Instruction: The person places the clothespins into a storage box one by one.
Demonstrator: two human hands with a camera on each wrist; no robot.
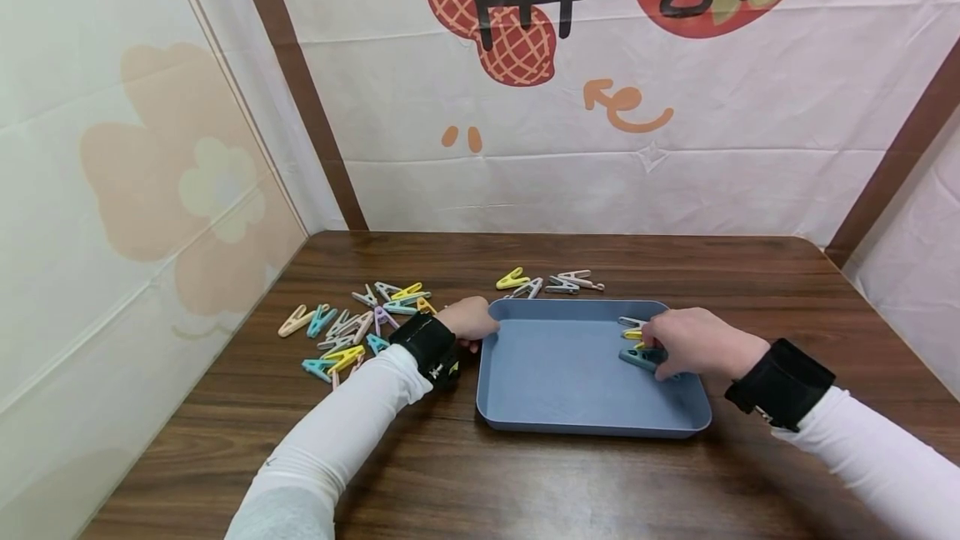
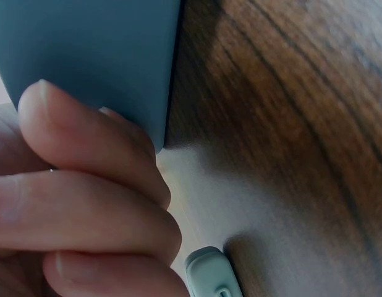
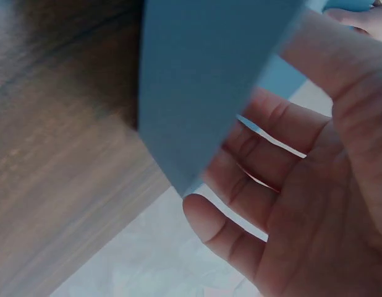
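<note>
A blue-grey rectangular tray (image 1: 555,373) lies on the wooden table. My left hand (image 1: 468,319) grips its far left corner, with curled fingers (image 2: 110,204) against the outer wall in the left wrist view. Over the tray's right side is my right hand (image 1: 697,344), thumb and fingers apart, around a few clothespins. A dark teal clothespin (image 1: 639,358) lies by the thumb; a yellow clothespin (image 1: 633,334) and a white one (image 1: 632,322) are beside the fingers. In the right wrist view, the tray wall (image 3: 197,80) hides several fingertips.
Many loose clothespins (image 1: 348,327) in yellow, blue, white and purple are scattered left of the tray. Behind it lie several more, including a yellow clothespin (image 1: 512,278). A printed cloth (image 1: 675,182) hangs beyond the table's far edge.
</note>
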